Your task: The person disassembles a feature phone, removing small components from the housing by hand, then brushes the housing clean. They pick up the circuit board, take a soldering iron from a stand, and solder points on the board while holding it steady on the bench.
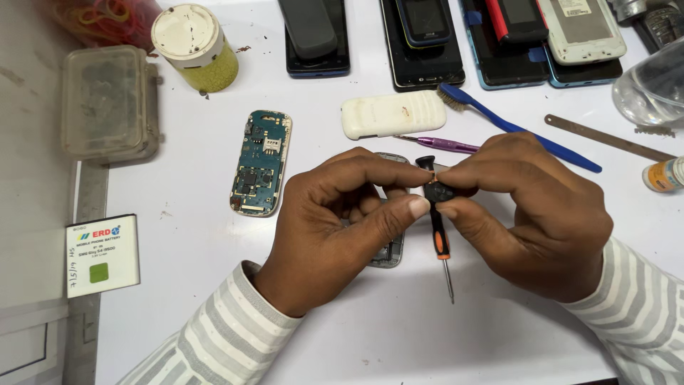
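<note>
A white table point(499, 335) fills the frame, with phones point(427, 43) lined along the top edge. At centre, the left hand point(335, 235) and right hand point(534, 214) meet, fingertips of both pinched together on a small black part point(439, 192). Beneath them lie a grey phone frame point(390, 251) and a screwdriver point(440, 235); a circuit board point(260, 162) sits centre left. The tiny part could slip from the pinch and get lost among the clutter.

Circuit board point(261, 162) lies left of hands; screwdriver point(440, 232) lies beneath them.
</note>
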